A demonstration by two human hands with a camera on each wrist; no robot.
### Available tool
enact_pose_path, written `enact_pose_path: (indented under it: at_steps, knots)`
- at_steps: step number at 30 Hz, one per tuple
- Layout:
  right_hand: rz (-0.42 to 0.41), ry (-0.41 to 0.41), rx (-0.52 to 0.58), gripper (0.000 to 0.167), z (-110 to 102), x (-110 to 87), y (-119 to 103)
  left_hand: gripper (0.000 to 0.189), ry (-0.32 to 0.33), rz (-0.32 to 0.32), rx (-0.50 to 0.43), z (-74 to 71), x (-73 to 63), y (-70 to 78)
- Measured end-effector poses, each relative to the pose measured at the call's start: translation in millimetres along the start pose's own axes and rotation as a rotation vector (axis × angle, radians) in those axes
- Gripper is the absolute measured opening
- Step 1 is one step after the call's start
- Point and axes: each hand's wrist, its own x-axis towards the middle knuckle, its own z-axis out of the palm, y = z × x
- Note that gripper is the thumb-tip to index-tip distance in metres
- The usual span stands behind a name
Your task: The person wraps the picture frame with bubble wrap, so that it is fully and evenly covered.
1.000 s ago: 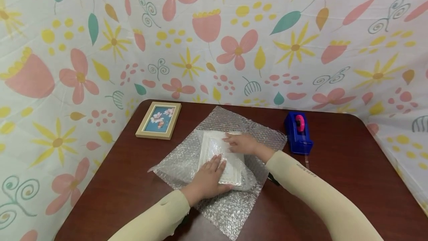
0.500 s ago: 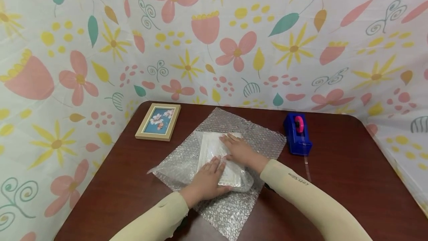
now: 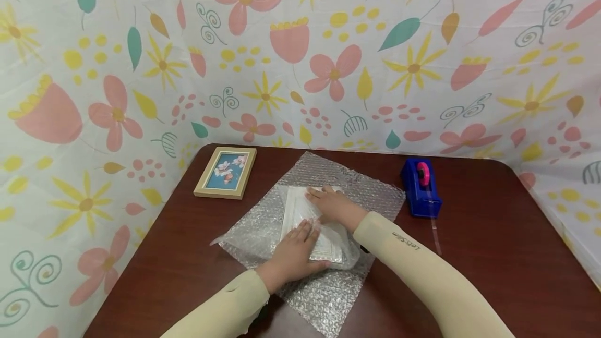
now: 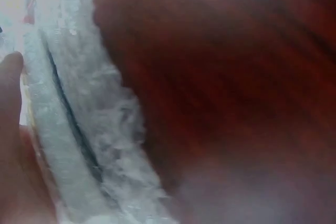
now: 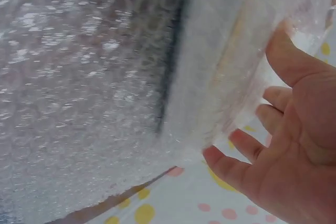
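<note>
A white rectangular picture frame [image 3: 292, 207] lies at an angle on a sheet of bubble wrap [image 3: 312, 168] in the head view, with a clear fold of the wrap drawn over part of it. My left hand [image 3: 292, 254] rests flat on its lower left side, fingers extended and thumb along the near edge. Across its upper right part lies my right hand [image 3: 334, 208], fingers spread on the wrapped surface. From the right wrist, the fingertips [image 5: 212, 153] show close against the wrapped side. The left wrist view catches only part of the left hand [image 4: 13, 108] beside the wrapped edge.
On the dark wooden table [image 3: 479, 254], a tan-framed flower picture [image 3: 225, 172] lies at the back left. A blue tape dispenser [image 3: 420, 186] with a pink roll stands at the right, a tape strip [image 3: 436, 236] trailing from it. A flower-patterned cloth [image 3: 291, 82] hangs behind.
My right hand has shifted left and flattened onto the wrapped frame, its forearm following; the wrap at the right side is drawn in slightly. My left hand has stayed nearly still.
</note>
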Motion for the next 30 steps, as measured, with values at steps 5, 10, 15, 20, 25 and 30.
enact_pose_path:
  at_steps: [5, 10, 15, 20, 25, 30]
  knots:
    - [0.007, -0.01, 0.014, 0.081, -4, 2.1, 0, 0.091, 0.024, -0.076, 0.141, -4.0, -0.8, 7.1]
    - [-0.015, -0.013, 0.006, 0.083, -6, 3.6, 2, 0.073, 0.147, -0.048, 0.18, -8.6, -4.5, 0.8]
    - [-0.024, -0.019, 0.039, 0.084, -6, 5.3, 6, 0.073, 0.271, 0.041, 0.2, -21.8, 5.3, -17.8]
    - [-0.011, -0.016, 0.077, 0.084, -3, 4.7, 6, 0.11, 0.01, -0.027, 0.129, -26.8, 22.7, -28.3]
    - [0.003, -0.008, 0.095, 0.084, -1, 1.5, 7, 0.109, -0.151, -0.132, 0.061, -27.1, 30.0, -29.4]
    - [0.002, 0.023, 0.123, 0.08, 4, -6.0, 12, 0.106, -0.197, -0.159, 0.066, -25.1, 33.1, -24.8]
